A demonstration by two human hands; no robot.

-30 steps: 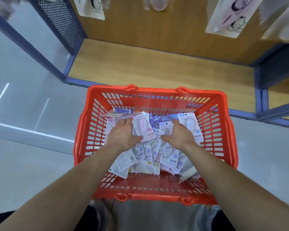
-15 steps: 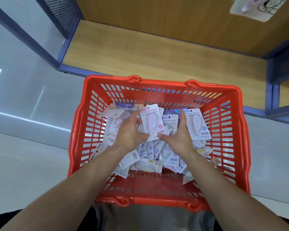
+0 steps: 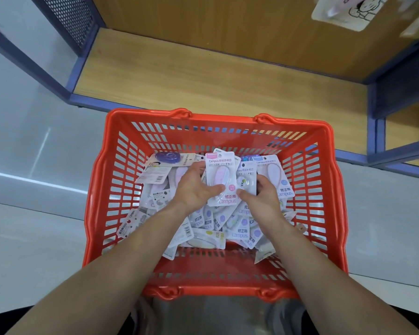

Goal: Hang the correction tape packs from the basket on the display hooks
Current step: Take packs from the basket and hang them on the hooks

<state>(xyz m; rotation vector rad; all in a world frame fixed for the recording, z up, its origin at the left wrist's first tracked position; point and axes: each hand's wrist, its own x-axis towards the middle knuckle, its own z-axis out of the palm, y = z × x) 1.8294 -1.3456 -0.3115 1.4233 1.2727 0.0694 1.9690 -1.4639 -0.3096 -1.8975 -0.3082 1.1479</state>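
Slippage was judged likely, since the left hand (image 3: 194, 189) and right hand (image 3: 264, 192) were closed on several glossy white carded correction tape packs (image 3: 220, 180) fanned loosely above the orange slatted plastic basket (image 3: 334, 189).

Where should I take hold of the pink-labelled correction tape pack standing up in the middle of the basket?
Pinch the flat lower card edges of the pink-labelled correction tape pack from both sides. It stands upright above the pile, and that grip leaves the top hang hole free for the hook.

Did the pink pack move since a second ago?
Yes. The pink pack now stands upright above the pile, gathered between the left hand and right hand, nearer the middle of the basket than before.
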